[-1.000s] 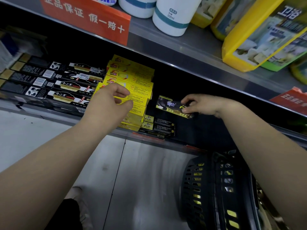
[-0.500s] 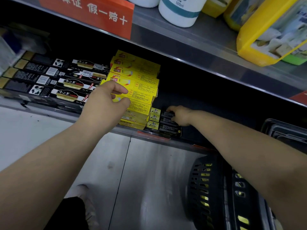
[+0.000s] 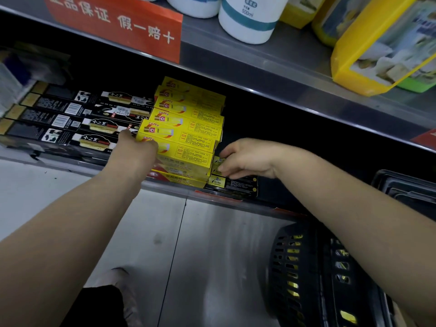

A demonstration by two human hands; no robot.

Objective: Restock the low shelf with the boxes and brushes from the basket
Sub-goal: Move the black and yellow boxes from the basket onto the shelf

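Observation:
On the low shelf point(image 3: 169, 188) stands a stack of yellow boxes point(image 3: 188, 138). My left hand point(image 3: 138, 153) grips the left end of one yellow box in the front of that stack. Right of the stack lies a short pile of small black-and-yellow boxes point(image 3: 238, 184). My right hand point(image 3: 247, 159) reaches over this pile and pinches the top small box between thumb and fingers; most of that box is hidden under the hand. The black basket point(image 3: 304, 267) sits on the floor at lower right, with yellow items showing through its slots.
Long black boxes point(image 3: 70, 123) fill the shelf's left part. The upper shelf overhangs close above, carrying a red sign point(image 3: 113, 22), white bottles point(image 3: 247, 20) and yellow packs point(image 3: 377, 48). A black tray point(image 3: 405, 187) lies at right. Grey floor and my shoe point(image 3: 122, 293) are below.
My right hand carried a small black box down onto the pile beside the yellow stack and still holds it. My left hand shifted to the end of a yellow box.

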